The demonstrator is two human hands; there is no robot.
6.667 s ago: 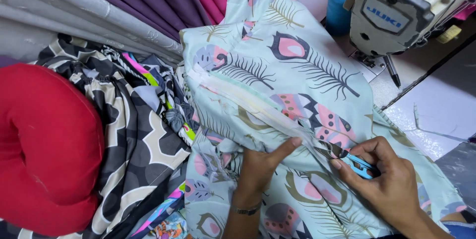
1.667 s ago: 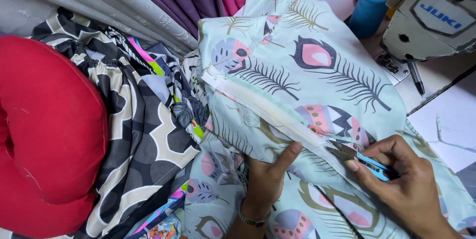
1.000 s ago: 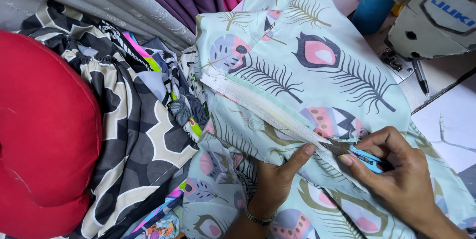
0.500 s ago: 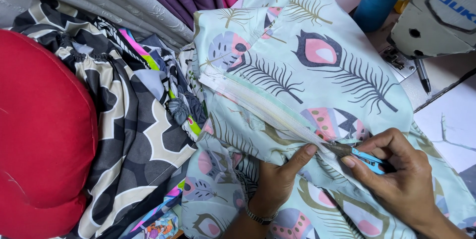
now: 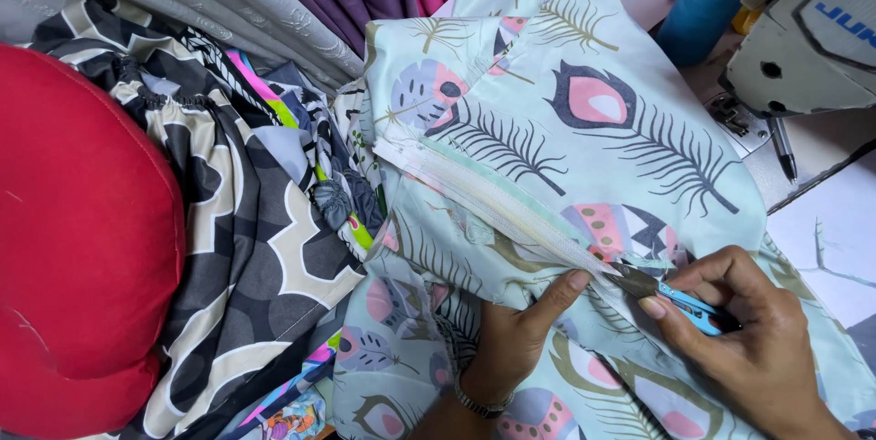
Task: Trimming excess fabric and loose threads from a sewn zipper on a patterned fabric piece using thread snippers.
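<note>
A pale mint fabric with a peacock-feather print point(image 5: 584, 157) spreads from under both hands up and away to the far side, where a sewing machine point(image 5: 812, 38) and a blue thread cone point(image 5: 707, 2) stand on the worktop point(image 5: 821, 230) beyond the right hand. Far to the left of the left hand sits a red cushion point(image 5: 82, 239), with black, white and beige patterned cloth point(image 5: 237, 248) between it and the mint fabric. The left hand point(image 5: 520, 340) comes up from the bottom edge, palm down, fingers curled under the fabric and thumb stretched out flat, pressing beside a white seam strip point(image 5: 493, 207) that runs diagonally up and left from the thumb. The right hand point(image 5: 748, 340) enters from the lower right, fingers closed narrowly round small blue-handled thread snips point(image 5: 675, 298), whose blades meet the seam just beside the left thumb tip.
</note>
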